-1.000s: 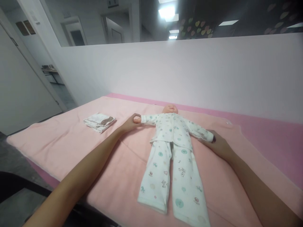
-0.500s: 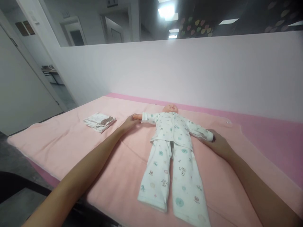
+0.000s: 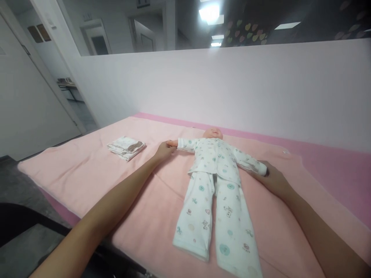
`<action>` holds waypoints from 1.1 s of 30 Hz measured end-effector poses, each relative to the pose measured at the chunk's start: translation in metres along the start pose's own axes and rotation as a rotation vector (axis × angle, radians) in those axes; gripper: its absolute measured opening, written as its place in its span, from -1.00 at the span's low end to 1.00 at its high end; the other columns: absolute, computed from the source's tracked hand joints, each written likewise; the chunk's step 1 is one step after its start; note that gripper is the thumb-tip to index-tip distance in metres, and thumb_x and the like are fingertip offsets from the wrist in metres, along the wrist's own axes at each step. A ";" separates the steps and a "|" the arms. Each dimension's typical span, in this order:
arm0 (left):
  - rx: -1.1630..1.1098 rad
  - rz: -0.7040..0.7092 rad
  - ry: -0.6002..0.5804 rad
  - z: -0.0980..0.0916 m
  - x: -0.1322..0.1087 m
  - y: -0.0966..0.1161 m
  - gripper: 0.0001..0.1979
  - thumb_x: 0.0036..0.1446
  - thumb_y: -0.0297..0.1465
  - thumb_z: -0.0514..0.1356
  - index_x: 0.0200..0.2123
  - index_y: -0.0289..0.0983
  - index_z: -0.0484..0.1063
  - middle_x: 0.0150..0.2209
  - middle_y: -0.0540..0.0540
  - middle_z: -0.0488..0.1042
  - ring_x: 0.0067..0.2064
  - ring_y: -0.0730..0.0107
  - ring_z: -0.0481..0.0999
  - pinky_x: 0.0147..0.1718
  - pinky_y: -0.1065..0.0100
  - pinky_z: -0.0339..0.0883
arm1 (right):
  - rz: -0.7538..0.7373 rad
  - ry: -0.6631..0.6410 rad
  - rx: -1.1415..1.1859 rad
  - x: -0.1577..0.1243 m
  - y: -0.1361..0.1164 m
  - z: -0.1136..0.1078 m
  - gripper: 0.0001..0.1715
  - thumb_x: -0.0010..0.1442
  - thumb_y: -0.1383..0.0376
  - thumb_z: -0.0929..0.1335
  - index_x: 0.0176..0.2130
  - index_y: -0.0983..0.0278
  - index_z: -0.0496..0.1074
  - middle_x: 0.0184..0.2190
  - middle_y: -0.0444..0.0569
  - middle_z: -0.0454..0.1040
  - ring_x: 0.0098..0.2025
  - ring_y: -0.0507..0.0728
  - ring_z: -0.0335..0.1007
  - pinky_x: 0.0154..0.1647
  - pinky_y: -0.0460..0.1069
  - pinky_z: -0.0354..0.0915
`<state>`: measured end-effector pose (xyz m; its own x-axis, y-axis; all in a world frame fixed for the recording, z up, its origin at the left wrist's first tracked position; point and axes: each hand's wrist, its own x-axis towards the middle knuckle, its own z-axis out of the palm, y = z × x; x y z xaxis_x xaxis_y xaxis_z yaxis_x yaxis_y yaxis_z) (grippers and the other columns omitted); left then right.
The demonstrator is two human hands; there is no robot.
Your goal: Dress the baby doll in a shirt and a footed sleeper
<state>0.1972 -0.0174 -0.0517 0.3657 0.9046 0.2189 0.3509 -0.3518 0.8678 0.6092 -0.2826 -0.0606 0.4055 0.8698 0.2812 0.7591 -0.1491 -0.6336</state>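
A baby doll lies on its back with its head toward the wall and both arms spread. It wears a white printed top and matching trousers, whose leg ends lie flat toward me. My left hand is closed around the doll's bare hand, which sticks out of the sleeve. On the other side my right hand grips the end of the other sleeve. No doll hand shows at that cuff, and my fingers are partly hidden beneath it.
A pink blanket covers the table under the doll. Folded white cloths lie on it to the left. A white wall with a window above rises behind. At lower left is a dark chair-like frame.
The whole scene has shifted slightly right in the view as my head turned a little. Both hands keep their places at the doll's arms.
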 end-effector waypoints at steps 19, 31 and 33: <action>0.628 0.332 0.074 -0.018 -0.012 0.023 -0.46 0.01 -0.25 0.29 0.10 -0.17 0.42 0.05 -0.21 0.48 0.08 -0.12 0.37 0.13 -0.04 0.12 | -0.359 0.235 -0.179 0.007 -0.014 0.005 -0.25 0.17 -0.07 0.38 0.23 0.23 0.38 0.25 0.15 0.40 0.30 0.45 0.25 0.37 0.33 0.09; 0.559 0.497 -0.327 0.025 -0.113 0.076 -0.74 0.15 -0.14 0.23 -0.21 -0.18 0.38 -0.21 -0.17 0.51 -0.17 0.04 0.43 -0.06 0.03 0.15 | -0.350 -0.229 -0.008 -0.072 -0.066 0.019 -0.70 0.33 0.08 0.35 -0.02 0.15 0.39 -0.09 0.03 0.50 -0.10 0.27 0.41 -0.09 0.15 0.36; 0.515 0.427 -0.320 0.033 -0.113 0.071 -0.74 0.18 -0.12 0.20 -0.26 -0.19 0.37 -0.26 -0.14 0.51 -0.24 0.08 0.43 -0.10 0.04 0.17 | -0.324 -0.222 -0.034 -0.078 -0.064 0.022 -0.74 0.32 0.07 0.35 -0.07 0.16 0.39 -0.12 0.01 0.49 -0.13 0.26 0.39 -0.12 0.15 0.34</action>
<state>0.2095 -0.1525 -0.0298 0.7665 0.5771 0.2819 0.4529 -0.7969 0.3998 0.5177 -0.3301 -0.0576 0.0255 0.9544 0.2975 0.8478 0.1371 -0.5123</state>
